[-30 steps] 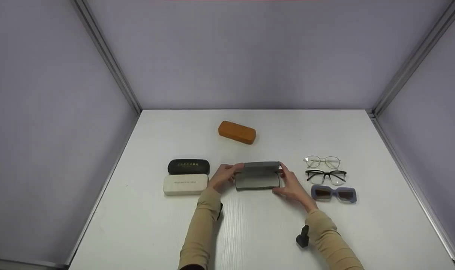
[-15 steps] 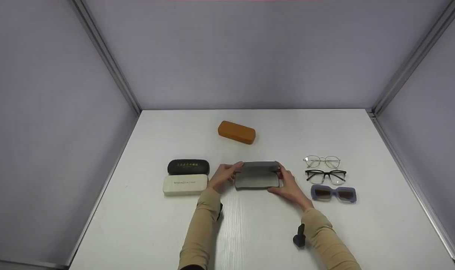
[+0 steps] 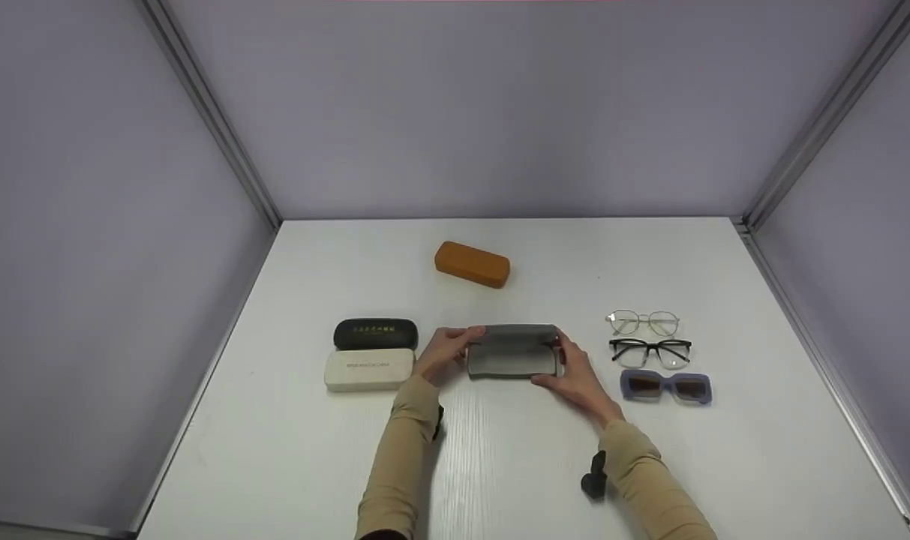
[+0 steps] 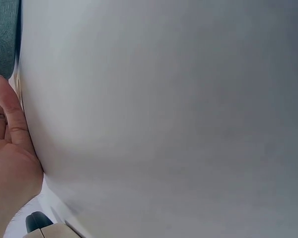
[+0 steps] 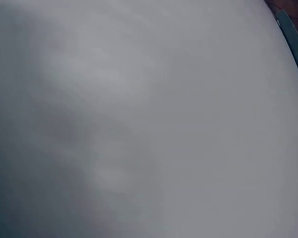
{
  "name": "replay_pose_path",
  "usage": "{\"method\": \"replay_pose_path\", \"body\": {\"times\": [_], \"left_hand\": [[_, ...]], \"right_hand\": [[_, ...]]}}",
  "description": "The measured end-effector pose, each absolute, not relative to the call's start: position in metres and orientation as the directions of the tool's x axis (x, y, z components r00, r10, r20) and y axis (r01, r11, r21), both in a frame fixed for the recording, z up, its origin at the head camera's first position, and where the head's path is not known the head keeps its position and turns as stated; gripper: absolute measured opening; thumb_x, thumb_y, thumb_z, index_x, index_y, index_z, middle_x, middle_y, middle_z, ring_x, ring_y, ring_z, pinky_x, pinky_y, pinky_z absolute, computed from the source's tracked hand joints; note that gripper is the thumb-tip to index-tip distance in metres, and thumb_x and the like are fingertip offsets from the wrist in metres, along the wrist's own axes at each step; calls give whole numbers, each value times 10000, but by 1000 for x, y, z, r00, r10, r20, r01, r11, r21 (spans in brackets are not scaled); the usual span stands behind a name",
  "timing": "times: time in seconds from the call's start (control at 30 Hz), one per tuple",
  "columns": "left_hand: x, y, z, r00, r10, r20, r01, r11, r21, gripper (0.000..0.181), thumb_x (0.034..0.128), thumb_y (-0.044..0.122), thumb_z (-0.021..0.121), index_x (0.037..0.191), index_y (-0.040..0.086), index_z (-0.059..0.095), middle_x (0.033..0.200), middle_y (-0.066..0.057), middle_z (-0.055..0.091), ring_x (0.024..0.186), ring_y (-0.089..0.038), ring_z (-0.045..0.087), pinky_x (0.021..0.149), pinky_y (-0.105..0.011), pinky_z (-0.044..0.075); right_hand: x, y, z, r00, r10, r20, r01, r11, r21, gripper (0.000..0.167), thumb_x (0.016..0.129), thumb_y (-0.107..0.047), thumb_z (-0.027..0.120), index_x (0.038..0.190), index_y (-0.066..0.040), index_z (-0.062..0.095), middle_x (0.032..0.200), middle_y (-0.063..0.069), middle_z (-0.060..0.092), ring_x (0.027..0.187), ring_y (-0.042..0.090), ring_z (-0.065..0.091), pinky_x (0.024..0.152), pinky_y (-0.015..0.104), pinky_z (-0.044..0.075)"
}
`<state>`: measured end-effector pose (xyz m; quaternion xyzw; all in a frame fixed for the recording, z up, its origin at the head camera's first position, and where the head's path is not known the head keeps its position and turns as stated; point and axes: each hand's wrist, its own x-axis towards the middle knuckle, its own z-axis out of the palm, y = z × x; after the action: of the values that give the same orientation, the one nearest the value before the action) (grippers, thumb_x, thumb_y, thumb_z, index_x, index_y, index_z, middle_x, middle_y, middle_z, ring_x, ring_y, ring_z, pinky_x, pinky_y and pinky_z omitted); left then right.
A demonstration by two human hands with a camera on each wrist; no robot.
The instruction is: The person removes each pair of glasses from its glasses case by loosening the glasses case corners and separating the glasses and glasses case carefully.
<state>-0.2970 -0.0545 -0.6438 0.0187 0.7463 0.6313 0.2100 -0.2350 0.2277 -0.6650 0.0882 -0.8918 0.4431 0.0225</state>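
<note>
A grey glasses case (image 3: 512, 360) lies in the middle of the table with its lid (image 3: 516, 334) raised at the back and its grey inside showing. My left hand (image 3: 445, 352) grips the left end, thumb at the lid's corner. At the right end my right hand (image 3: 579, 381) holds the case, fingers at the lid and thumb at the front edge. The left wrist view catches the left hand (image 4: 12, 148) at its left edge, fingertips on the greenish case (image 4: 5, 39). In the right wrist view only an edge of the case (image 5: 294, 44) shows.
An orange case (image 3: 473, 264) lies farther back. To the left, a black case (image 3: 376, 334) sits behind a white case (image 3: 370, 370). Thin-rimmed glasses (image 3: 643, 323), black-framed glasses (image 3: 651, 352) and blue-framed sunglasses (image 3: 666, 387) form a column on the right.
The raised lid has tipped farther back, showing more of its inside. My right hand has shifted slightly left, its thumb now farther along the front edge. The left hand has barely moved.
</note>
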Motion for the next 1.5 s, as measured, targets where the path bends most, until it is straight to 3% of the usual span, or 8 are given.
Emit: {"method": "replay_pose_path", "body": {"times": [0.23, 0.47, 0.73, 0.97, 1.3, 1.5], "left_hand": [[-298, -55, -643, -911, 309, -273, -213, 215, 953, 545, 878, 577, 698, 1119, 93, 756, 907, 23, 609, 813, -146, 505, 692, -264, 471], [-297, -55, -642, -904, 311, -294, -238, 206, 949, 541, 850, 567, 737, 1144, 114, 750, 1037, -11, 695, 898, -148, 525, 700, -269, 488], [-298, -58, -642, -903, 366, -225, -156, 208, 966, 417, 917, 423, 721, 1147, 77, 752, 971, -14, 656, 820, -160, 493, 617, -260, 489], [-299, -60, -647, -898, 378, -225, -149, 219, 964, 453, 890, 426, 748, 1188, 85, 735, 994, -9, 693, 841, -133, 549, 640, -256, 505], [-297, -63, -649, -898, 389, -205, -131, 208, 969, 447, 889, 334, 766, 1256, 85, 704, 1161, -101, 729, 953, -142, 650, 658, -254, 518], [-296, -64, -647, -896, 403, -188, -106, 217, 970, 444, 883, 314, 775, 1257, 87, 703, 1095, -58, 711, 882, -132, 610, 655, -255, 516]], "right_hand": [[-236, 227, -666, -979, -129, 157, -203, 572, -795, 1044, 696, -230, 938, 1518, 48, 357, 1335, 224, 614, 1202, 349, 597, 976, 507, 503], [-235, 225, -667, -971, -132, 197, -237, 578, -781, 1022, 696, -208, 936, 1495, 85, 370, 1359, 265, 594, 1248, 397, 590, 998, 511, 513], [-233, 224, -664, -981, -116, 159, -196, 639, -744, 963, 744, -246, 903, 1494, 67, 387, 1352, 268, 581, 1268, 434, 544, 1061, 543, 446], [-231, 224, -664, -982, -108, 156, -188, 655, -731, 968, 733, -256, 907, 1480, 86, 394, 1337, 290, 577, 1258, 462, 525, 1083, 598, 384], [-232, 224, -665, -976, -110, 190, -215, 653, -726, 982, 690, -225, 921, 1475, 74, 410, 1290, 304, 599, 1209, 475, 550, 1052, 610, 404], [-231, 224, -665, -974, -107, 201, -222, 649, -728, 975, 687, -227, 926, 1469, 66, 422, 1298, 299, 599, 1219, 474, 549, 1063, 612, 401]]}}
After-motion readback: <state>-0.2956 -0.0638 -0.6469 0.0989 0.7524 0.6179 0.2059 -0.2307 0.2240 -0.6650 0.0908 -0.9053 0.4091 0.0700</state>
